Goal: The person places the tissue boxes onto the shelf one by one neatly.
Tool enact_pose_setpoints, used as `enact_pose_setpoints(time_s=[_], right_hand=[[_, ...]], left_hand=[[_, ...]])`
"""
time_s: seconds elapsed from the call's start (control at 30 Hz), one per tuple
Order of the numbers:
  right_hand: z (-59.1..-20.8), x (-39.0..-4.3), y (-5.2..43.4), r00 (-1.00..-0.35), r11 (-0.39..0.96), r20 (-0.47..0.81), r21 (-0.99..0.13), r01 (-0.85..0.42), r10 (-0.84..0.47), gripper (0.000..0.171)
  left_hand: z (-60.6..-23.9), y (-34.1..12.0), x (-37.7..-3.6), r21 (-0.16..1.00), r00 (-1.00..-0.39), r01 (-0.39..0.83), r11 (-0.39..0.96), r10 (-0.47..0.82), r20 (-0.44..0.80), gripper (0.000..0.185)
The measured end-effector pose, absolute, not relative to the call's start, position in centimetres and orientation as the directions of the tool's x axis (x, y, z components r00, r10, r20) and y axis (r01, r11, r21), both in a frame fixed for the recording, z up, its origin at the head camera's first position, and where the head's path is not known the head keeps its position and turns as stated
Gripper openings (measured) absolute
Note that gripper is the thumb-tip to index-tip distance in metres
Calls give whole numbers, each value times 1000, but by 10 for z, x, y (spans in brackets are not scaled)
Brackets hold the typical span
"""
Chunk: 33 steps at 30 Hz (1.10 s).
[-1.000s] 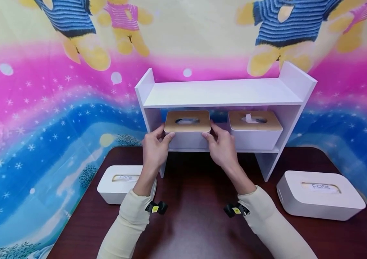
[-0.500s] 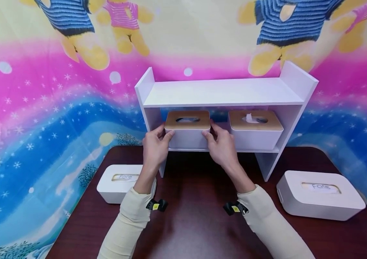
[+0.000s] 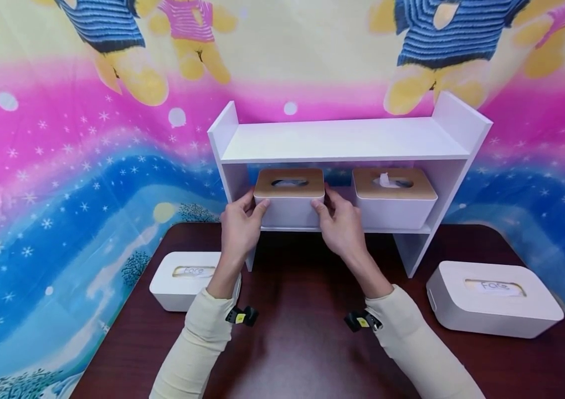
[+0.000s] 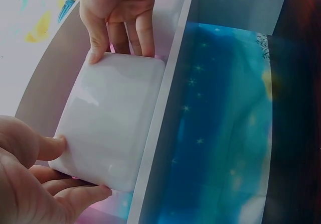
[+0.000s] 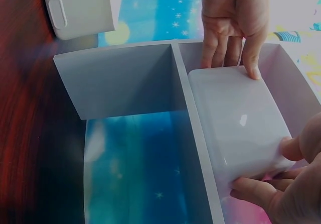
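Observation:
A white tissue box (image 3: 289, 213) with a wood-coloured lid stands on the lower board of a white shelf (image 3: 342, 141), at its left side. My left hand (image 3: 240, 226) grips the box's left end, its thumb on the front face and the fingers along the side. At the opposite end my right hand (image 3: 340, 224) holds it the same way. Both wrist views show the white front face (image 4: 108, 118) between the two hands, right at the edge of the board. A matching tissue box (image 3: 394, 210), tissue poking from its slot, stands to the right on that board.
On the dark red table (image 3: 302, 343), a white tissue box marked "Face" (image 3: 183, 288) lies at the left, partly behind my left forearm. Another such white box (image 3: 494, 299) lies at the right. A printed cloth (image 3: 88, 183) hangs behind the shelf.

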State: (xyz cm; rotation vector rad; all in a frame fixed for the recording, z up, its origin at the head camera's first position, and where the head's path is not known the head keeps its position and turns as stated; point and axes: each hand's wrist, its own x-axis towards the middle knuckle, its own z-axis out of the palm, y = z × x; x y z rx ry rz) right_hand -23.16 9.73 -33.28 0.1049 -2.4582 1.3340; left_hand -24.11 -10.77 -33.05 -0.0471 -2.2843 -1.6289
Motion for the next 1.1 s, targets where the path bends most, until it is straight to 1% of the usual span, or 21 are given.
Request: enact_pose_setpoints(time_s=[0.1, 0.23, 0.37, 0.43, 0.6, 0.7, 0.83, 0.97, 1.1], right_hand=[[-332, -232, 100, -942, 551, 323, -804, -225, 87, 58], [-331, -229, 104, -956, 523, 287, -824, -217, 54, 65], [-333, -219, 105, -962, 504, 271, -836, -218, 33, 72], [-335, -212, 105, -961, 479, 274, -848, -228, 27, 73], [-346, -188, 102, -957, 410, 289, -874, -259, 12, 76], [-356, -173, 99, -953, 397, 304, -875, -278, 4, 77], [-373, -156, 95, -952, 401, 306, -869, -291, -28, 75], [-388, -147, 90, -956, 418, 282, -861, -289, -80, 73], [-400, -146, 81, -960, 423, 245, -862, -279, -133, 72]], left_hand=[[-330, -108, -242, 912, -948, 220, 347, -144, 284, 59], [-329, -111, -239, 913, -963, 220, 344, -71, 259, 67], [-328, -119, -228, 916, -975, 208, 343, 3, 220, 77], [-328, -125, -220, 918, -977, 206, 339, 24, 211, 79], [-332, -143, -198, 910, -973, 229, 346, 68, 219, 75], [-336, -155, -186, 898, -971, 239, 370, 90, 221, 70], [-341, -172, -170, 879, -966, 258, 402, 108, 234, 69], [-346, -194, -154, 853, -962, 272, 445, 101, 255, 69], [-353, -219, -142, 819, -964, 255, 515, 64, 260, 70]])
